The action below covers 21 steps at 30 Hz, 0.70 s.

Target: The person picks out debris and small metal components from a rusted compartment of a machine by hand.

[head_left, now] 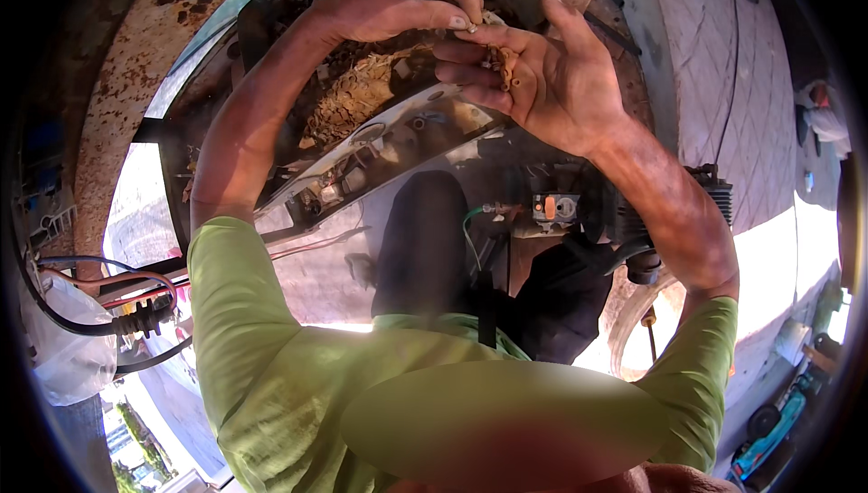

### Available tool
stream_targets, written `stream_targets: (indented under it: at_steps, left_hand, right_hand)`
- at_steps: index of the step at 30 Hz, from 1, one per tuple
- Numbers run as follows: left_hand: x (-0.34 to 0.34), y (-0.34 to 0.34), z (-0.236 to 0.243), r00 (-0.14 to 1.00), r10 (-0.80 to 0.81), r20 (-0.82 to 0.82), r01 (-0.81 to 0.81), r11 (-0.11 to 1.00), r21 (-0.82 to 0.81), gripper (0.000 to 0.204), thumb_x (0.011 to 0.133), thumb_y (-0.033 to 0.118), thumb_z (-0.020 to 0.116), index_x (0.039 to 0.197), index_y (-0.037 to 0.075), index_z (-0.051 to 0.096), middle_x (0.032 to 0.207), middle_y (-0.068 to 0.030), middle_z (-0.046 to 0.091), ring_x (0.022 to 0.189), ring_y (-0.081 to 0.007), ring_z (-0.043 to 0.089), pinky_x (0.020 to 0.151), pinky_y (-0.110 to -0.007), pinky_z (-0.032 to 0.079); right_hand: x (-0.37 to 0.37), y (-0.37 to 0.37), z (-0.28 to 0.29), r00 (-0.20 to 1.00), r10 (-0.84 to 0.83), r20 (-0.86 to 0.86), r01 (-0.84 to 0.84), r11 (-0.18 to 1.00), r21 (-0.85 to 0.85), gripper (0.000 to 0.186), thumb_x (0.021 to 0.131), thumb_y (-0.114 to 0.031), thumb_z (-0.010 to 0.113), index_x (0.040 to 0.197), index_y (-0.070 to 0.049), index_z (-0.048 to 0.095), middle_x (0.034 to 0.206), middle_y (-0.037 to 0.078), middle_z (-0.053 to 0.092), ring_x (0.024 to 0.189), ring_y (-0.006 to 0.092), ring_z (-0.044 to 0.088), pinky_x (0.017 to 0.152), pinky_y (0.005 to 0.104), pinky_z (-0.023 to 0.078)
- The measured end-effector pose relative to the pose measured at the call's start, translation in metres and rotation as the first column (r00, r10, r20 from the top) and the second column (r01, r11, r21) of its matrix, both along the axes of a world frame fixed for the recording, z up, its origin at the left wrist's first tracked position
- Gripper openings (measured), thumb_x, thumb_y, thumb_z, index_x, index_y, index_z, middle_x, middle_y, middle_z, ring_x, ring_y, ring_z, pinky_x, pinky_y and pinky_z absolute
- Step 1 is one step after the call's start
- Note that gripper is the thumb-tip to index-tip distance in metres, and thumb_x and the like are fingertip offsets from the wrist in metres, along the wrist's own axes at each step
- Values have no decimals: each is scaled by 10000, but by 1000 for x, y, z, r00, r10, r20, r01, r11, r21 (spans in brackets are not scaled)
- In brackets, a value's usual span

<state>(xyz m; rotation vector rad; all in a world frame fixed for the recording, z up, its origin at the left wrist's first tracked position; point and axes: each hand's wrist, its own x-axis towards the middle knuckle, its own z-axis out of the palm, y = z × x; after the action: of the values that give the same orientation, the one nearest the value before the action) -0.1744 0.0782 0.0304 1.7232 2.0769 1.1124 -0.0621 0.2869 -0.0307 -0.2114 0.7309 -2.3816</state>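
Note:
Both my hands are raised close together at the top of the view. My left hand pinches a small pale piece between thumb and fingertips; its exact kind is too small to make out. Just to the right, my right hand is turned palm up, its thumb raised and its fingers pointing left. Small rusty-brown pieces lie in it, against the palm and the base of the fingers. The left fingertips meet the tip of the right index finger at the pale piece.
Beneath my hands is a dirty metal frame with brown debris and a long metal rail. A grey-and-orange device is wired near my knees. A rusty beam and cables stand left; a teal tool lies lower right.

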Motion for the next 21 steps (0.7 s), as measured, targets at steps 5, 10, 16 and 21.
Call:
stream_targets:
  at_steps: [5, 10, 16, 21]
  left_hand:
    - [9, 4, 7, 1000, -3, -30, 0, 996, -87, 51, 872, 30, 688, 923, 26, 682, 1012, -95, 650, 980, -231, 621, 873, -351, 482]
    - [1, -1, -11, 997, -19, 71, 29, 990, -137, 70, 850, 25, 677, 918, 33, 686, 1104, -58, 605, 1048, -174, 584, 911, -319, 459]
    - [3, 0, -11, 995, -14, 102, 30, 987, -155, 76, 840, -2, 682, 914, 19, 683, 1100, -61, 604, 1045, -162, 582, 909, -312, 459]
    - [1, -1, -12, 999, -44, 3, 44, 986, -160, 82, 846, 2, 676, 926, 18, 682, 1081, -63, 612, 1039, -180, 591, 913, -320, 460]
  right_hand:
    - [1, -1, 2, 1000, -1, -8, 1, 1000, 15, 847, 978, -644, 281, 1340, 98, 472, 1351, 317, 489, 1223, 390, 547, 980, 391, 508]
    - [2, -4, 2, 1000, 5, -17, -4, 999, 41, 867, 979, -647, 257, 1377, 105, 424, 1366, 315, 475, 1226, 386, 545, 978, 384, 512]
    - [4, -5, 2, 1000, 10, -5, -10, 998, 62, 882, 980, -649, 235, 1398, 112, 389, 1371, 312, 472, 1232, 377, 542, 982, 387, 507]
    - [5, -5, 1, 1000, 11, -2, -11, 997, 71, 876, 980, -650, 233, 1399, 102, 396, 1373, 310, 472, 1229, 376, 544, 976, 389, 506]
